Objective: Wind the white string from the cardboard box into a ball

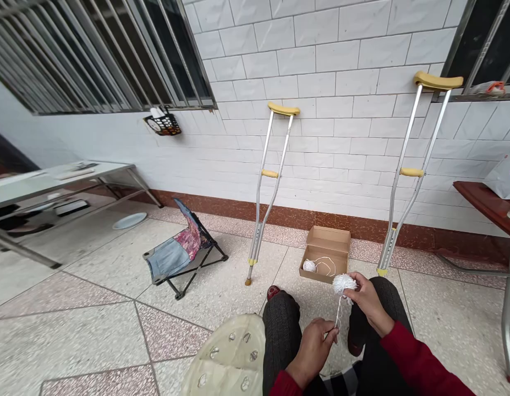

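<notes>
Between the thumb and fingers of my right hand [366, 300] is a fluffy white yarn pom-pom [344, 284], held above my knees. A strand of white yarn [339, 312] hangs from it down to my left hand [314, 345], whose fingers are pinched on the strand. Beyond my hands an open cardboard box [327, 247] stands on the floor with its lid raised. Inside lies a small white ball of yarn [309, 265] with a loose loop of yarn trailing beside it.
Two crutches [266, 203] [403, 181] lean on the tiled wall. A folding chair [184, 247] stands left, and a pale round stool [230, 357] is beside my leg. A table [65, 179] is far left; a red-brown table [486, 206] is at right.
</notes>
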`<state>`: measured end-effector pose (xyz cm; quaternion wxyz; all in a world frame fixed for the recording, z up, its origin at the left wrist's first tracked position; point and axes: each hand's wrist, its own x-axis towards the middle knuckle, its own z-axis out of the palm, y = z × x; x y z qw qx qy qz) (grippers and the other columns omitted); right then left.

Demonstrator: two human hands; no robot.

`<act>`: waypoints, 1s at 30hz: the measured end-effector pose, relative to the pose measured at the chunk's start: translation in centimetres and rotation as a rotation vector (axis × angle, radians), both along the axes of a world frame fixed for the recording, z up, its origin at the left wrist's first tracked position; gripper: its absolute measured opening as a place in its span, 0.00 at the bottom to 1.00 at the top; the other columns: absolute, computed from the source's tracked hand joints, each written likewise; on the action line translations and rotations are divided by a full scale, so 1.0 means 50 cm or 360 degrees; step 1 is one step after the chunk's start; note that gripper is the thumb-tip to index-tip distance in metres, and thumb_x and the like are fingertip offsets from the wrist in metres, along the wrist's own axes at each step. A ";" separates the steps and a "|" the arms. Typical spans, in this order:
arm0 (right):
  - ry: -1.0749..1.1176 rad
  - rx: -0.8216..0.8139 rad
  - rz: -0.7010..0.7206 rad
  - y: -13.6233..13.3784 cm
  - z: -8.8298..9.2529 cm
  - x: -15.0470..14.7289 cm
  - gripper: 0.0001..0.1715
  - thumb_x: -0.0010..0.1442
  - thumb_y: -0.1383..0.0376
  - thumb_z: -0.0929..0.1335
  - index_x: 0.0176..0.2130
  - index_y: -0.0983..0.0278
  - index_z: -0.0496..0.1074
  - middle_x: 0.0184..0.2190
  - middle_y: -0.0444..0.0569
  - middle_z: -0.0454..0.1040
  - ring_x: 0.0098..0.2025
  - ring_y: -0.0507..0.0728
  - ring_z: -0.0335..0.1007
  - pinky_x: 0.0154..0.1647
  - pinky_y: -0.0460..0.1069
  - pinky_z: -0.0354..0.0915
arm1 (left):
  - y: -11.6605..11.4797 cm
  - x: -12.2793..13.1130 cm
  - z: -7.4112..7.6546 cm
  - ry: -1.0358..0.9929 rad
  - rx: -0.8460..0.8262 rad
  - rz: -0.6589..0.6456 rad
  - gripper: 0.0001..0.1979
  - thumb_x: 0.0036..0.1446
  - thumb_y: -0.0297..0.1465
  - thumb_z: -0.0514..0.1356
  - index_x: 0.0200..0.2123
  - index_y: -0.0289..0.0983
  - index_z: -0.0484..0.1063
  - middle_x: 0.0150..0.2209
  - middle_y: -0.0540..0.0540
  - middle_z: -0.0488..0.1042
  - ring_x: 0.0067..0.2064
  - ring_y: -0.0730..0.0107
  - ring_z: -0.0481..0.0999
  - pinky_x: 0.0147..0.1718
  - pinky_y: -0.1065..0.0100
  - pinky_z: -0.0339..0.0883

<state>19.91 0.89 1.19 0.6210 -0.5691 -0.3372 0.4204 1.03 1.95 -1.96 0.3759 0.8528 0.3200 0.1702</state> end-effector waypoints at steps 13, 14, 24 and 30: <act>-0.0358 0.0007 -0.0183 -0.004 -0.062 0.042 0.22 0.40 0.68 0.70 0.39 0.63 0.70 0.34 0.47 0.74 0.35 0.59 0.69 0.34 0.50 0.65 | -0.023 -0.019 0.042 0.0061 0.0162 -0.0249 0.14 0.63 0.31 0.55 0.24 0.36 0.70 0.29 0.50 0.75 0.35 0.70 0.73 0.48 0.67 0.60; -0.0452 -0.0015 -0.0107 -0.012 -0.067 0.038 0.23 0.38 0.70 0.70 0.39 0.63 0.71 0.34 0.47 0.74 0.36 0.58 0.68 0.36 0.50 0.65 | -0.013 -0.021 0.060 0.0048 0.0213 -0.0267 0.13 0.64 0.30 0.54 0.26 0.37 0.70 0.29 0.51 0.75 0.34 0.71 0.73 0.51 0.66 0.58; 0.0524 -0.0368 0.0946 -0.145 -0.027 -0.045 0.27 0.36 0.72 0.74 0.40 0.65 0.72 0.29 0.42 0.72 0.28 0.52 0.67 0.23 0.45 0.65 | 0.058 -0.015 0.080 0.0063 0.0661 -0.0425 0.13 0.66 0.26 0.50 0.30 0.37 0.70 0.32 0.49 0.75 0.39 0.69 0.74 0.57 0.58 0.56; 0.0542 -0.0143 0.0476 -0.110 0.064 -0.017 0.22 0.43 0.66 0.72 0.41 0.65 0.69 0.30 0.45 0.73 0.27 0.54 0.70 0.24 0.47 0.66 | 0.023 0.003 -0.004 -0.0004 0.0371 -0.0277 0.16 0.66 0.29 0.51 0.26 0.36 0.70 0.27 0.48 0.74 0.34 0.67 0.74 0.43 0.65 0.67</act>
